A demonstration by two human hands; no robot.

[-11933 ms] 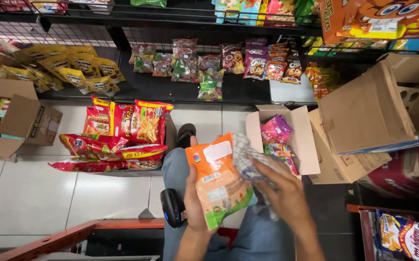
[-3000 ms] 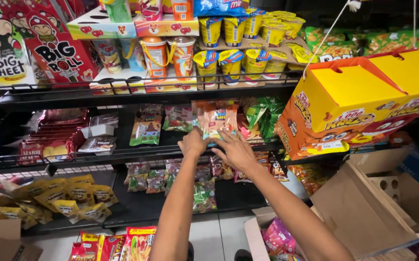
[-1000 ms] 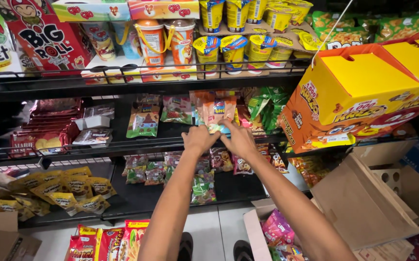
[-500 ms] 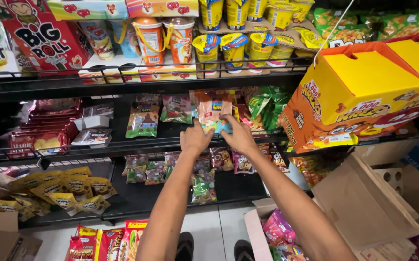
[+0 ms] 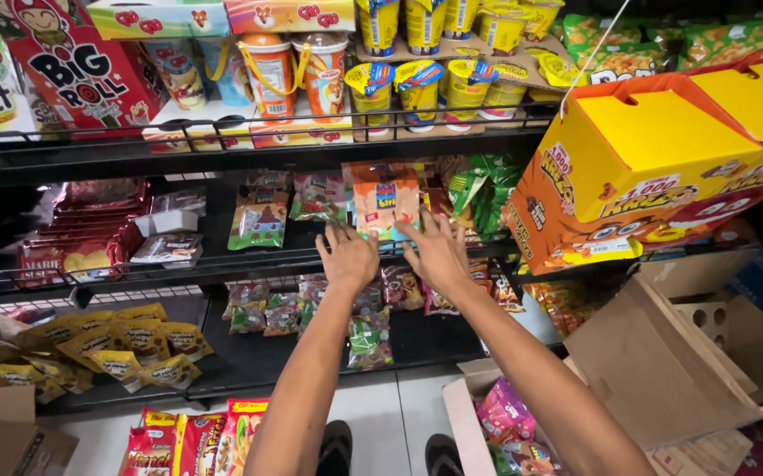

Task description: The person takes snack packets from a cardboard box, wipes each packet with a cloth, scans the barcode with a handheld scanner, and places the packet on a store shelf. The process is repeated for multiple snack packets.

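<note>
Reaching up to middle shelf (image 5: 223, 262): left hand (image 5: 348, 256) and right hand (image 5: 439, 249), fingers spread, empty, flanking orange snack packet (image 5: 385, 199) standing upright among neighbouring packets; contact unclear.

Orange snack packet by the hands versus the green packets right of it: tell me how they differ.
The orange snack packet stands upright facing out, with both hands spread just below it; the green packets lean bunched together, untouched. The orange one shows a broad flat front; the green ones look narrower and crumpled. Both sit on the same black wire shelf.
</note>
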